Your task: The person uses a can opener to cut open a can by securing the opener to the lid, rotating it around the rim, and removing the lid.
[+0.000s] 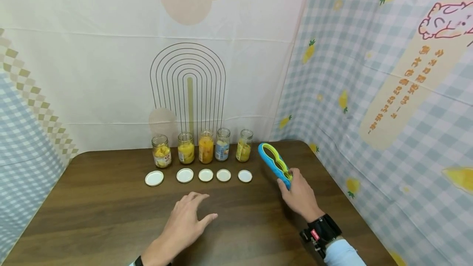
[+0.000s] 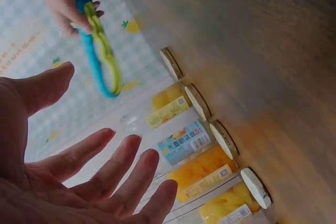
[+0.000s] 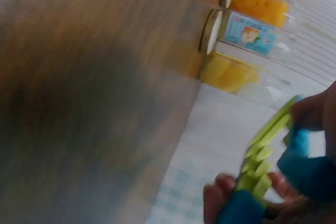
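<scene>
My right hand grips one end of a blue and green jar opener, whose far end points toward the back of the table. In the right wrist view, fingers curl round the opener's toothed green inner edge. My left hand hovers over the table with thumb and fingers spread, holding nothing. Several lidless glass jars of yellow and orange fruit stand in a row at the back, among them a blue-labelled jar and an orange-filled jar. White-lined lids lie before them, such as the leftmost lid.
The dark wooden table meets a white cloth backdrop behind the jars. A blue checked curtain hangs along the right side. The rightmost jar stands left of the opener, with a lid in front.
</scene>
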`<action>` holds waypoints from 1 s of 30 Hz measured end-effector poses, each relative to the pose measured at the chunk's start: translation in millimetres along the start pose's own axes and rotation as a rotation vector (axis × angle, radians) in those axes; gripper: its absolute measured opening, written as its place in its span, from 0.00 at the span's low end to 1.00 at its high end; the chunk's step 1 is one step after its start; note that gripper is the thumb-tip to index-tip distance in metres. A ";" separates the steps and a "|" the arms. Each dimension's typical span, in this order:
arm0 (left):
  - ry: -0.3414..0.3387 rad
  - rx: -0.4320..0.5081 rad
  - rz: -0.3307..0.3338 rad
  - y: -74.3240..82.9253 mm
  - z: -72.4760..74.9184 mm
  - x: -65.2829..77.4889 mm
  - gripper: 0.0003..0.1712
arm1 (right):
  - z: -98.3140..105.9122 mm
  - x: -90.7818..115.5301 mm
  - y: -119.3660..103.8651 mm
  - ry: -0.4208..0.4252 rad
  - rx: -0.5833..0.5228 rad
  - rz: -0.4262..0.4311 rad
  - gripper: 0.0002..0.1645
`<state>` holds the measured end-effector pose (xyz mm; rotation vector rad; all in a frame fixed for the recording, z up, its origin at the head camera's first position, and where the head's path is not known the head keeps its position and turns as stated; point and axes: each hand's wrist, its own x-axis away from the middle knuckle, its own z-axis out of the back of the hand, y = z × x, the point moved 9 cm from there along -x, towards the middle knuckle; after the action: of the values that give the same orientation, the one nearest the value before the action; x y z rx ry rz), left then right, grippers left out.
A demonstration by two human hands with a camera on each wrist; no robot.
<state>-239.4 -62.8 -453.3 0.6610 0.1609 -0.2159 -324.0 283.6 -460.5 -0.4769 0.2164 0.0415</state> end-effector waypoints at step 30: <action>0.036 -0.011 0.069 -21.5 11.1 -2.5 0.32 | -58.4 -85.4 13.5 -0.037 0.176 -0.260 0.53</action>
<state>-246.3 -85.8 -456.8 0.6591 0.1731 -0.1365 -420.1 269.7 -498.7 -0.3258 0.1186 -0.2212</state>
